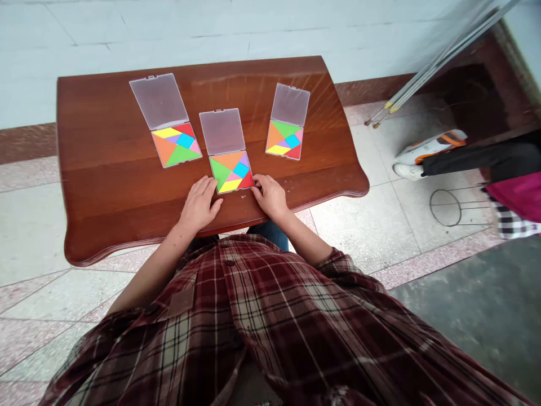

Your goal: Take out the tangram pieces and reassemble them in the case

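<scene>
My left hand (200, 201) lies flat and relaxed on the wood, its fingers side by side and its thumb held away from them, the fingertips at the left edge of the middle case (222, 133). My right hand (269, 195) is curled, thumb and index finger at that case's lower right corner; from where I sit I can't tell whether they pinch it or only rest there.

The case sits near the front edge of the table (101, 169), opened out, its clear, thin plastic lid folded back towards the wall (169, 34). Its square tray is filled with flat, matte pieces: an orange triangle (228, 159) and a green triangle (218, 173), both large, a red triangle (247, 181), a blue square (240, 170), a yellow parallelogram (230, 185), and smaller purple and pink shapes.

I have two similar open cases farther back, the left case (159, 101) and the right case (291, 105), with their pieces set in other arrangements. The tabletop is polished reddish-brown wood, glossy enough to catch streaks of light, with a curved, moulded front edge. Speckled stone tiles (367, 225) cover the floor below.
</scene>
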Demonstrator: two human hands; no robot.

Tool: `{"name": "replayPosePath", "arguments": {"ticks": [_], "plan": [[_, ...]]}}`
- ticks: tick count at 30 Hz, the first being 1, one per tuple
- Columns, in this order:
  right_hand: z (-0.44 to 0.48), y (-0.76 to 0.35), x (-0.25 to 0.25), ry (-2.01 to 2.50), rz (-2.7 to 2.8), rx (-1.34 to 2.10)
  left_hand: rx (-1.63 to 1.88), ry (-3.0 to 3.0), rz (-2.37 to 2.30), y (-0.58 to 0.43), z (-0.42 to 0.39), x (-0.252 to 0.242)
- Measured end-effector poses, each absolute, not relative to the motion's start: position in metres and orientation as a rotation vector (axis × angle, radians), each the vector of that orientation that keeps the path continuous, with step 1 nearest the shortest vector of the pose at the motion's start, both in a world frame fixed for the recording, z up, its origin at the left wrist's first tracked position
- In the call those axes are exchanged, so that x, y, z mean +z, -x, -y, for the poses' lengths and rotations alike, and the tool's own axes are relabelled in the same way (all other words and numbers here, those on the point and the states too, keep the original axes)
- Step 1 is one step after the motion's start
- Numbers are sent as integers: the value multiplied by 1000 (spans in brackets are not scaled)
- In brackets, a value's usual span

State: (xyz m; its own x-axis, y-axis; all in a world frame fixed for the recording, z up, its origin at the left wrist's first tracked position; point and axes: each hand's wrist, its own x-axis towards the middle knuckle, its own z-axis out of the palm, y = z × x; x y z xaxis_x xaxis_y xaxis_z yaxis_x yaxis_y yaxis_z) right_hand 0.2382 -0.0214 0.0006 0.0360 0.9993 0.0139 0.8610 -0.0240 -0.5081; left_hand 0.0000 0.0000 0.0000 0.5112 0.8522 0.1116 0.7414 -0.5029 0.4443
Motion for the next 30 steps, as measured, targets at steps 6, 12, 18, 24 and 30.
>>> {"name": "replayPosePath", "arguments": {"ticks": [6,12,18,24,30], "plan": [[22,-236,0,1933,1873,459,471,-2395,-1319,1,0,-1],[22,-237,-5,1910,1857,430,465,-2398,-1327,1,0,0],[20,-233,0,1973,1878,453,471,-2392,-1349,0,0,1],[15,-234,0,1897,1860,525,485,-2382,-1352,0,-1,-1],[-9,-289,-1,1920,1624,416,505,-2390,-1354,1,-1,-1]]}}
